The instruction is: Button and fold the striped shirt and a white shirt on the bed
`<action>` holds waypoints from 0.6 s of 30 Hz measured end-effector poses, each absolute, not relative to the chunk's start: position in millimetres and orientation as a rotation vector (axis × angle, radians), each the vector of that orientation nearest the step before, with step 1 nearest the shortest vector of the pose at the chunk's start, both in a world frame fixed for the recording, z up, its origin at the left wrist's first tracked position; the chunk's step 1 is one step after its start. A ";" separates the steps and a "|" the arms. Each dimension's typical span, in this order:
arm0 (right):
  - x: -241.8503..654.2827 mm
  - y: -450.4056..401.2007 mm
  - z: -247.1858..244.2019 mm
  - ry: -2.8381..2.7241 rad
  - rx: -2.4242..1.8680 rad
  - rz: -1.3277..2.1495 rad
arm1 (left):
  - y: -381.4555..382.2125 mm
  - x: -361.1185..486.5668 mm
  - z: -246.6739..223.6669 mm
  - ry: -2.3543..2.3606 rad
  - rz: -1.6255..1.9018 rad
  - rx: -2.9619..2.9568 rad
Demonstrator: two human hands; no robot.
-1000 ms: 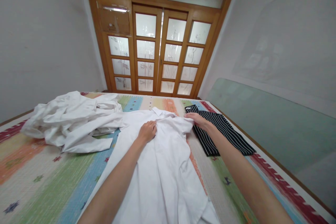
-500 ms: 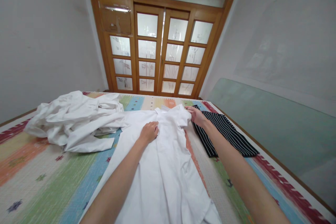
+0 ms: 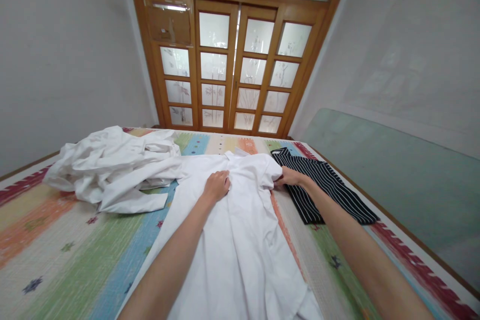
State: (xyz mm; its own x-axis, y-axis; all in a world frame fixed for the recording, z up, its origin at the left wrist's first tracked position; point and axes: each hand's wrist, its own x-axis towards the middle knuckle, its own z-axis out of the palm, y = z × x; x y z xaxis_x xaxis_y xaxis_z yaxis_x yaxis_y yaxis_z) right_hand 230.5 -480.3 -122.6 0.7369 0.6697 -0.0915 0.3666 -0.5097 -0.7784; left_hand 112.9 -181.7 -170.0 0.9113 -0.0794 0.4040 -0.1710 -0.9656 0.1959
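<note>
- Standing farthest from both hands, the wooden doors [image 3: 229,80] with glass panes rise beyond them.
- The striped cover [image 3: 93,250] lies beneath the cloth that both hands touch.
- The white shirt [image 3: 240,230] is spread flat under the left hand, its collar just beyond that hand and its creased body running back between the forearms.
- The crumpled white cloth [image 3: 120,170] is heaped to the left of the left hand.
- The black striped garment [image 3: 337,187] lies just right of the right hand, partly behind that forearm.
- The right hand [image 3: 289,176] grips the edge of the shirt's sleeve, fingertips partly hidden.
- The left hand [image 3: 217,185] rests curled on the shirt front; whether it pinches fabric, I cannot tell.
</note>
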 end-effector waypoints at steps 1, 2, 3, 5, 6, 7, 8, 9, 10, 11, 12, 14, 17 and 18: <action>234.1 -481.5 -122.4 -0.772 -2.182 0.420 | -181.6 113.0 -170.1 -0.186 0.591 2.848; 238.2 -482.7 -121.9 -0.756 -2.206 0.343 | -181.5 113.0 -170.2 -0.183 0.595 2.847; 242.5 -483.8 -120.9 -0.734 -2.223 0.259 | -181.4 113.1 -170.2 -0.182 0.602 2.845; 251.2 -484.7 -117.1 -0.658 -2.229 0.046 | -181.1 113.3 -170.3 -0.184 0.626 2.830; 255.1 -484.3 -114.5 -0.595 -2.213 -0.088 | -180.9 113.5 -170.4 -0.185 0.640 2.821; 258.3 -483.0 -111.7 -0.515 -2.174 -0.228 | -180.8 113.7 -170.6 -0.185 0.655 2.812; 260.7 -480.8 -108.9 -0.430 -2.104 -0.350 | -180.7 113.9 -170.7 -0.184 0.665 2.804; 262.2 -477.8 -106.4 -0.355 -2.006 -0.428 | -180.6 114.1 -170.9 -0.180 0.673 2.798; 262.8 -474.1 -104.3 -0.303 -1.893 -0.445 | -180.6 114.2 -171.0 -0.176 0.675 2.793; 262.3 -469.9 -102.9 -0.280 -1.782 -0.406 | -180.6 114.2 -171.1 -0.173 0.672 2.791; 261.1 -465.7 -102.1 -0.280 -1.688 -0.329 | -180.7 114.2 -171.1 -0.170 0.667 2.788; 257.2 -458.0 -101.9 -0.310 -1.586 -0.151 | -181.0 113.8 -170.8 -0.160 0.659 2.784; 252.2 -452.3 -101.6 -0.344 -1.654 -0.051 | -181.4 113.2 -170.0 -0.146 0.646 2.777; 251.6 -452.5 -100.5 -0.354 -1.720 -0.077 | -181.4 113.1 -169.7 -0.143 0.639 2.774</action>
